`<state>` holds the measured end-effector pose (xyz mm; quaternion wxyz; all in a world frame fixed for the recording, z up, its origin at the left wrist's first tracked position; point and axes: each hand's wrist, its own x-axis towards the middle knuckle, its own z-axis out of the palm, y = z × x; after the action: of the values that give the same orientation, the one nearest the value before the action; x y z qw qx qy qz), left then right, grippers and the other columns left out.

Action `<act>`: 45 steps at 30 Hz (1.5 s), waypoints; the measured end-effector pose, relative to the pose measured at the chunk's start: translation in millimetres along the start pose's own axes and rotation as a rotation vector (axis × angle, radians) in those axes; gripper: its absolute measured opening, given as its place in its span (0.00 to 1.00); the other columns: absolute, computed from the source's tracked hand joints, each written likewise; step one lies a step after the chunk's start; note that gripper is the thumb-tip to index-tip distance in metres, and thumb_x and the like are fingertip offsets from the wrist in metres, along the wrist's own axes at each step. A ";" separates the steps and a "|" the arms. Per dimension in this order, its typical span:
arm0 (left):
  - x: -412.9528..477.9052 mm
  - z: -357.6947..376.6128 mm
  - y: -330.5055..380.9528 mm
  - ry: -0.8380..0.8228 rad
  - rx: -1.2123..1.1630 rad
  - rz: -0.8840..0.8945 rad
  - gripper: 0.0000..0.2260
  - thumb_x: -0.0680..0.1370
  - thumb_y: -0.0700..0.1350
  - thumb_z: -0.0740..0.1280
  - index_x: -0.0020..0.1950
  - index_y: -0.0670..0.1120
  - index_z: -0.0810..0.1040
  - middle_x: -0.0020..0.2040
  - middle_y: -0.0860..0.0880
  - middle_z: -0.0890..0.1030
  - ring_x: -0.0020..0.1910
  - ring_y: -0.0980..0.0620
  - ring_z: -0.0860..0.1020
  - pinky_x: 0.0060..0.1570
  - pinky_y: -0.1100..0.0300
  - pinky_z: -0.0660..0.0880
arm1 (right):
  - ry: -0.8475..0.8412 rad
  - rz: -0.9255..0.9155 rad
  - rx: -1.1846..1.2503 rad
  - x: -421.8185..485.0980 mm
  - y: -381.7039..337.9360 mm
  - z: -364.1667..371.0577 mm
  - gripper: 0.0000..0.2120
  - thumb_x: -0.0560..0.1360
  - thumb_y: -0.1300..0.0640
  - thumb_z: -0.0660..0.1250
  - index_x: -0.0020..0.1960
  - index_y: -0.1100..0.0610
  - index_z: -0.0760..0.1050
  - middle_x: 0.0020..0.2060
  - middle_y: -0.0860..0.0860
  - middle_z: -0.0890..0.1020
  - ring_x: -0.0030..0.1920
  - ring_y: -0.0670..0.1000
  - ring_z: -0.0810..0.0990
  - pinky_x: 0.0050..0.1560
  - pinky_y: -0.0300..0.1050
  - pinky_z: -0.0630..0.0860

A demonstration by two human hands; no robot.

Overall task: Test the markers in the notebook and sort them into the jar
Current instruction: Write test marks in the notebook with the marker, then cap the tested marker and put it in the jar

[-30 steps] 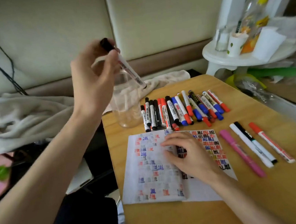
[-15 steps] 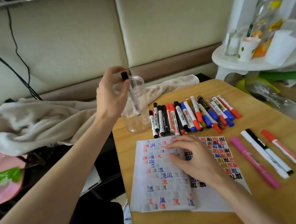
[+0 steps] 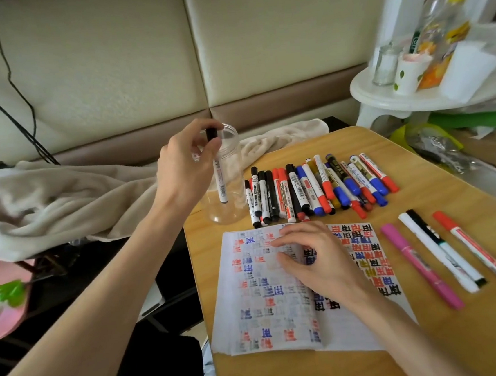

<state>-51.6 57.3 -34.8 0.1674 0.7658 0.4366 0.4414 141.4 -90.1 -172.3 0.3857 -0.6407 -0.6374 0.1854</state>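
My left hand (image 3: 182, 163) pinches the black cap end of a white marker (image 3: 219, 178), which hangs upright inside the clear plastic jar (image 3: 236, 201) at the table's back left corner. The marker's lower end is above the jar's bottom. An open notebook (image 3: 266, 292) covered in red, blue and black test marks lies in front. My right hand (image 3: 314, 260) rests on its pages with fingers spread. A row of several black, red and blue markers (image 3: 316, 187) lies behind the notebook. To the right lie a pink marker (image 3: 420, 265), two black-and-white markers (image 3: 440, 251) and a red marker (image 3: 473, 246).
The wooden table (image 3: 436, 336) ends just left of the jar and notebook. A beige blanket (image 3: 45, 204) lies on the seat to the left. A white side table (image 3: 407, 96) with a cup and small jar stands at the back right.
My left hand has come down from above the jar and lowered the marker into it, turning it upright. My right hand stays on the notebook.
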 end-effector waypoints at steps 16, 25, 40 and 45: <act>-10.6 10.8 -9.0 0.027 0.131 0.045 0.11 0.77 0.50 0.72 0.58 0.51 0.83 0.56 0.60 0.82 0.64 0.51 0.73 0.63 0.52 0.71 | 0.002 -0.004 0.006 0.2 0.7 0.5 0.12 0.75 0.51 0.77 0.57 0.40 0.84 0.60 0.36 0.79 0.66 0.36 0.70 0.65 0.31 0.62; -71.5 29.4 30.8 0.328 -0.059 0.215 0.12 0.77 0.33 0.66 0.58 0.44 0.80 0.58 0.49 0.77 0.58 0.53 0.73 0.59 0.61 0.69 | 0.107 0.001 0.073 0.3 -0.3 -8.6 0.10 0.75 0.52 0.77 0.55 0.43 0.85 0.58 0.34 0.80 0.66 0.37 0.74 0.68 0.37 0.68; -130.6 98.8 43.4 -0.361 -0.340 -0.047 0.16 0.81 0.36 0.65 0.63 0.54 0.75 0.48 0.56 0.82 0.47 0.55 0.81 0.44 0.56 0.80 | 0.439 0.232 -0.091 -16.0 30.7 -61.5 0.13 0.75 0.52 0.77 0.59 0.50 0.84 0.53 0.43 0.83 0.55 0.42 0.81 0.58 0.48 0.81; -125.6 97.4 41.2 -0.377 -0.387 -0.110 0.15 0.81 0.36 0.65 0.62 0.54 0.76 0.48 0.56 0.83 0.47 0.55 0.82 0.41 0.67 0.76 | 0.480 0.303 -0.158 -5.1 40.2 -78.3 0.14 0.75 0.51 0.77 0.59 0.51 0.82 0.49 0.41 0.81 0.50 0.41 0.79 0.52 0.42 0.79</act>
<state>21.2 -55.9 -128.9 0.4125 0.7634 0.3463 0.3564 225.0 -110.7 -153.4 0.4424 -0.7821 -0.4375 0.0339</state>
